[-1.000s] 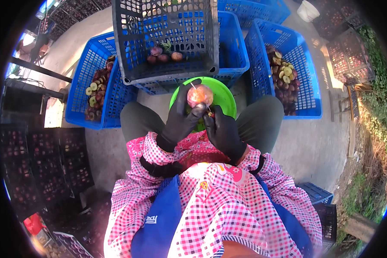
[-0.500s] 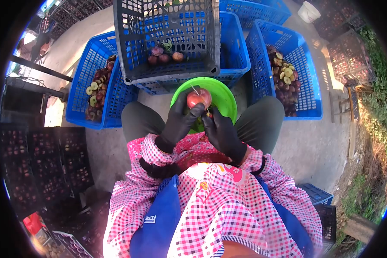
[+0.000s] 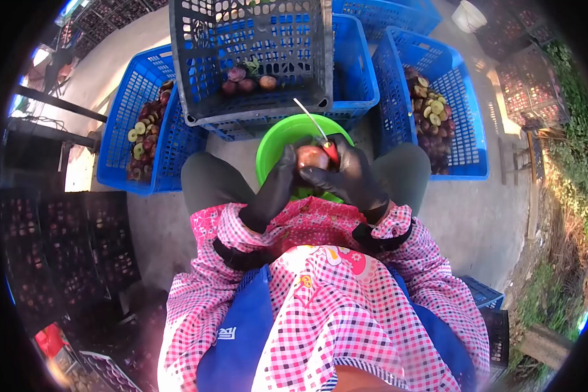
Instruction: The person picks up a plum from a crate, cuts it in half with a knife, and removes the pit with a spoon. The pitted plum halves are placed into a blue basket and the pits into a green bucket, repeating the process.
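My left hand, in a dark glove, is closed round a reddish plum. My right hand, gloved too, grips a small knife by its red handle. The thin blade points up and to the left, beyond the fruit. Fingers of the right hand also touch the plum's near side. Both hands are over a bright green basin between the knees. What lies inside the basin is mostly hidden by my hands.
A black crate with several plums rests tilted on a blue crate ahead. Blue crates of cut fruit flank me at left and right. Dark fruit-filled crates are stacked at left. A white bucket stands far right.
The plum has been turned and sits slightly lower. My right hand has risen beside it, and the knife's red handle and blade now show more clearly.
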`<control>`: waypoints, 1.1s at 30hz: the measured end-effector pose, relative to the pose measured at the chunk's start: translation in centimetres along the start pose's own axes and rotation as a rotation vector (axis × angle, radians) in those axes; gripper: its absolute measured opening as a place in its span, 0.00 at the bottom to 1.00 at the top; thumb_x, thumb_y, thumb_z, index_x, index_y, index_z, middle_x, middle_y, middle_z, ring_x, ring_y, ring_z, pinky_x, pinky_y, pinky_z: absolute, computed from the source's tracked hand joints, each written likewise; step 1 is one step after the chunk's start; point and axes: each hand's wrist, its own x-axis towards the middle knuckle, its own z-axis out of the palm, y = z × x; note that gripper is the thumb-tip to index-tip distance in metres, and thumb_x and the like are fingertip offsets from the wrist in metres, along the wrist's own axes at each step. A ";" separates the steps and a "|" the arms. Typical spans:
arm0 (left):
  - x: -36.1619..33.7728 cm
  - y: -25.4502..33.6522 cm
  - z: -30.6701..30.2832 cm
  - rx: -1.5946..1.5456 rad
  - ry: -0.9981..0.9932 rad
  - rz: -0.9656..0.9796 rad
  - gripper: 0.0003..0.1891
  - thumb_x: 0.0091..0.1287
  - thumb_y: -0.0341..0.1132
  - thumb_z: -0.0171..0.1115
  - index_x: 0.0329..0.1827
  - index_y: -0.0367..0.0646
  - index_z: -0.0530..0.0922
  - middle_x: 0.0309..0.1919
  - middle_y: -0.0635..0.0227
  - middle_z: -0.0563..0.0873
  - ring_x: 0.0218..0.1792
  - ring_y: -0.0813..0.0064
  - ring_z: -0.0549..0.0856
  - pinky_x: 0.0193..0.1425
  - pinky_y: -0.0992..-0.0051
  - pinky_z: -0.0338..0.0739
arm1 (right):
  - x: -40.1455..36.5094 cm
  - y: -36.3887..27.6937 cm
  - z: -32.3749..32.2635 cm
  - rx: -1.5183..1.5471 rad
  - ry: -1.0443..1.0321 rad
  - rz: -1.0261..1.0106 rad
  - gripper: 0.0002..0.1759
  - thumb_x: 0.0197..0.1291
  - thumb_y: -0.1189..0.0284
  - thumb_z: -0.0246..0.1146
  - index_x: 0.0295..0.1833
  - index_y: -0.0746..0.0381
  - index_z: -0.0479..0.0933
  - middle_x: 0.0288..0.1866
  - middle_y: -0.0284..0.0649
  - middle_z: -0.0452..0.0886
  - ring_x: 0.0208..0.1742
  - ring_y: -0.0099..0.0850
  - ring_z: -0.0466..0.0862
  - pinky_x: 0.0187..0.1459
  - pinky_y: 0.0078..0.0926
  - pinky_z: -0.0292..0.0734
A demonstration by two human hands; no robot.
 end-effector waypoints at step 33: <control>0.0 0.9 -4.9 0.373 -0.093 0.006 0.25 0.75 0.55 0.47 0.56 0.41 0.76 0.37 0.60 0.83 0.30 0.74 0.82 0.36 0.72 0.79 | -0.6 3.8 -1.8 0.876 -0.046 0.206 0.27 0.71 0.52 0.53 0.63 0.61 0.71 0.34 0.31 0.77 0.23 0.19 0.72 0.23 0.18 0.67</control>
